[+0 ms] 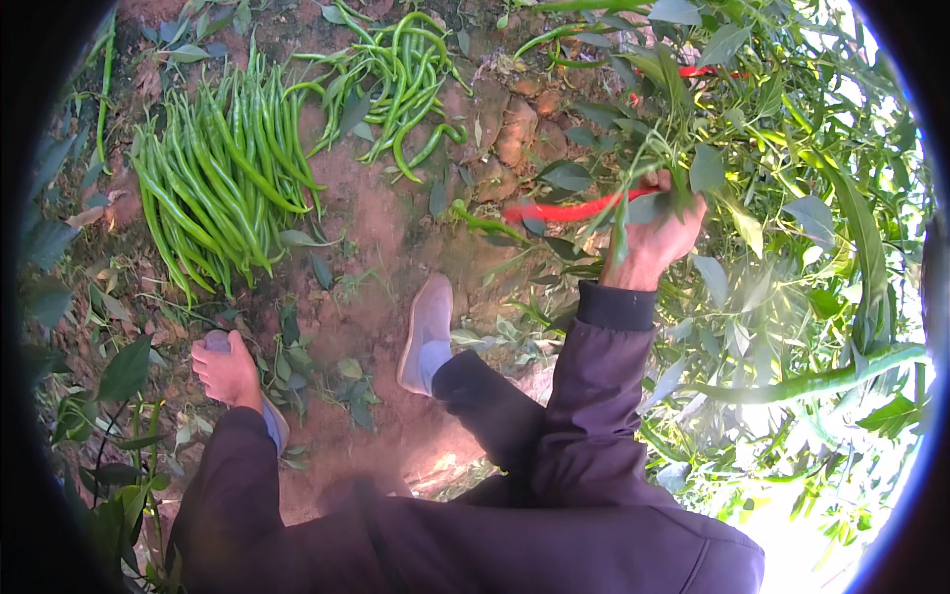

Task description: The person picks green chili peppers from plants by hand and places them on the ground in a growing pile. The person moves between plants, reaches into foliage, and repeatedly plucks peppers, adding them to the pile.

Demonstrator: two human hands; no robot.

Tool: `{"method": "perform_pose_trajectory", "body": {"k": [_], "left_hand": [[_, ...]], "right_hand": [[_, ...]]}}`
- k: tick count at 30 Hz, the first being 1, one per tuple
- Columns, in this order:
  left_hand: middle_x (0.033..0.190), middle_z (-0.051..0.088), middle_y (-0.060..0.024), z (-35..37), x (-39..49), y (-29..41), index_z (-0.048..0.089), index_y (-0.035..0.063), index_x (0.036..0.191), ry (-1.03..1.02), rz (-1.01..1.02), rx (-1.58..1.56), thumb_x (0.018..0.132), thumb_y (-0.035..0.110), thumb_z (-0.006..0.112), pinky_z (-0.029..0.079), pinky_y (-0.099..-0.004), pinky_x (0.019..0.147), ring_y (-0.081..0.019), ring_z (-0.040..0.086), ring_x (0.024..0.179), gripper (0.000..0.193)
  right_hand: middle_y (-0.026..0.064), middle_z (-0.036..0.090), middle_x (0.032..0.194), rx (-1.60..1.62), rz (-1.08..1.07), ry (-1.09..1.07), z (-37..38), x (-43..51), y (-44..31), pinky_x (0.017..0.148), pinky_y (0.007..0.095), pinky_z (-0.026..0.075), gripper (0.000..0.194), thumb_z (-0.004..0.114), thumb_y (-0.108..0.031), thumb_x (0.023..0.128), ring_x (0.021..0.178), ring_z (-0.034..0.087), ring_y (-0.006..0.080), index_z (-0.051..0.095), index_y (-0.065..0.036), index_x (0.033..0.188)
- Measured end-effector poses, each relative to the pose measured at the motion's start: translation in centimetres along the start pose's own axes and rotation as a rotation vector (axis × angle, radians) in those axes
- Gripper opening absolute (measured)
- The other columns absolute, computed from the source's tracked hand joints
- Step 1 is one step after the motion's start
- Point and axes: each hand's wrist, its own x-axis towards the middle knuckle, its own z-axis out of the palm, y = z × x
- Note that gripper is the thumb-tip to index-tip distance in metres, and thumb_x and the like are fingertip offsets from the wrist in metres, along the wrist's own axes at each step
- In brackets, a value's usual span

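My right hand (660, 230) is in among the chili plants on the right, its fingers curled at the stem end of a long red chili pepper (553, 212). The pepper's tip points left and is blurred. Leaves hide part of the fingers. Low on the left, my left hand (228, 371) lies over my left shoe (276, 427), fingers bent. A rounded grey surface shows between its thumb and fingers, apparently the shoe's toe; whether the hand grips it is unclear. Beyond that hand lies a large, neatly aligned pile of long green chili peppers (223, 178) on the soil.
A looser heap of green chilies (401, 89) lies at the top middle. My right shoe (429, 327) stands on the reddish soil (356, 223). Dense chili plants (787, 245) fill the right side, with a large green chili (809, 390) hanging close. More leafy plants (126, 371) edge the left.
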Motion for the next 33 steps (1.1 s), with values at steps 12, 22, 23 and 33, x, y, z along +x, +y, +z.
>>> {"method": "perform_pose_trajectory", "body": {"k": [12,22,23,33], "left_hand": [[0.134,0.059,-0.0169,0.2,0.2,0.0,0.049,0.0141,0.135,-0.002,0.0,-0.003,0.081,0.056,0.068,0.045,-0.0558,0.1,-0.0391,0.06,0.123,0.071],[0.134,0.059,-0.0163,0.8,0.4,-0.1,0.049,0.015,0.136,0.024,-0.009,0.013,0.079,0.058,0.069,0.045,-0.0568,0.098,-0.0378,0.061,0.122,0.074],[0.134,0.059,-0.0162,0.9,0.4,-0.1,0.049,0.0153,0.136,0.019,-0.015,0.014,0.078,0.058,0.07,0.045,-0.0566,0.099,-0.0376,0.061,0.122,0.075],[0.138,0.056,-0.018,0.4,0.4,-0.3,0.047,0.0155,0.138,-0.025,-0.003,-0.014,0.079,0.058,0.071,0.041,-0.0558,0.104,-0.0385,0.057,0.128,0.077]], "right_hand": [[0.0033,0.065,0.096,-0.17,0.007,0.083,2.7,-1.0,1.5,0.076,0.0309,0.051,0.012,0.053,-0.015,0.106,0.078,0.056,0.0153,0.061,-0.008,0.111],[0.0124,0.07,0.11,-0.327,0.591,-0.294,-0.7,-13.3,8.4,0.092,0.0396,0.058,0.044,0.046,-0.038,0.112,0.105,0.068,0.0223,0.062,0.001,0.128],[0.0099,0.072,0.107,-0.358,0.706,-0.342,-2.8,-15.6,8.8,0.087,0.0409,0.06,0.04,0.049,-0.036,0.111,0.099,0.07,0.0227,0.066,0.0,0.118],[0.0074,0.068,0.123,-0.598,0.656,0.137,-13.9,-15.5,12.2,0.105,0.0446,0.046,0.038,0.072,-0.018,0.099,0.11,0.067,0.0222,0.06,-0.007,0.133]]}}
